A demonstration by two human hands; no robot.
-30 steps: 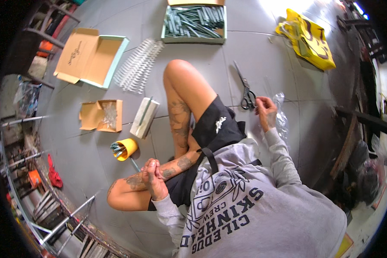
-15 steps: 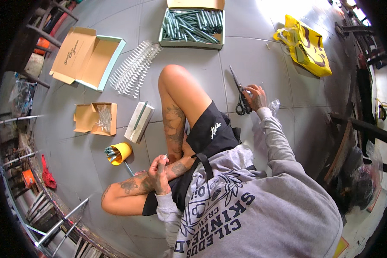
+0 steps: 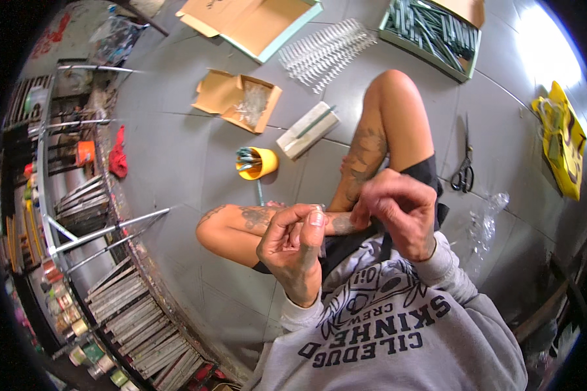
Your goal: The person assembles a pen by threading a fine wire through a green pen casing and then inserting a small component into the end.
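My left hand [image 3: 292, 244] is raised in front of my lap, thumb and index finger pinching a small clear piece [image 3: 319, 208]; its kind is too small to tell. Just right of it hovers my right hand [image 3: 401, 212], fingers curled inward and smeared by motion, so whether they hold anything cannot be seen. Black-handled scissors [image 3: 464, 171] lie on the floor beyond my right knee. Beside them is crumpled clear plastic [image 3: 488, 225]. A yellow cup [image 3: 266, 163] of dark green pens stands beyond my left leg.
On the grey tiles lie a whitish block [image 3: 306, 133] with a green pen on it, a small carton [image 3: 259, 117] of clear pieces, rows of white spiky parts [image 3: 329, 52], an open box [image 3: 257, 29], a box of green pens [image 3: 430, 32] and a yellow bag [image 3: 562, 146]. A metal-framed rack [image 3: 78, 244] stands left.
My right hand has left the scissors on the floor and come to my lap beside the left hand. My left hand has risen closer, still pinching. The view has swung left.
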